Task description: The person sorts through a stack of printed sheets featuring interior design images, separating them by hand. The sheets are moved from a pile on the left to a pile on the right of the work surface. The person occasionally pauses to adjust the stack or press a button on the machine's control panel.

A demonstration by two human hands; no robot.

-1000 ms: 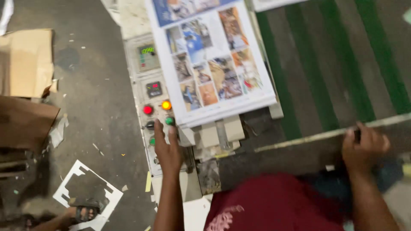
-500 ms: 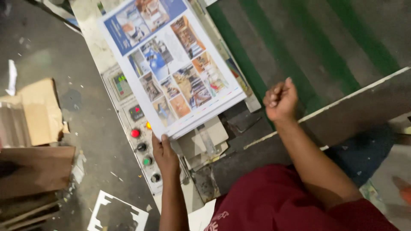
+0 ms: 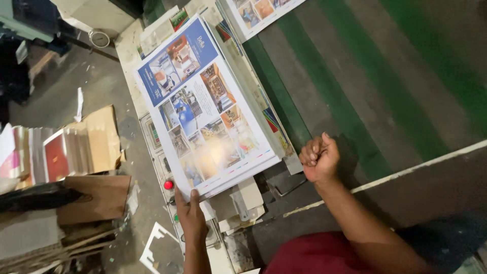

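Printed sheets (image 3: 205, 109) above left hand (image 3: 192, 215)

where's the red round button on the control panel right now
In the head view, the red round button sits lower left of centre, beside the bottom-left corner of the stack of printed colour sheets, just left of the left hand's fingertips.

Dim concrete floor (image 3: 101, 91), cardboard (image 3: 96, 137) scattered.

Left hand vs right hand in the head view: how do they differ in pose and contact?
The left hand lies open and flat, fingers touching the near edge of the stack of printed colour sheets; the right hand is clenched in a fist, apart from the stack, above the green-striped machine bed. Both are bare.
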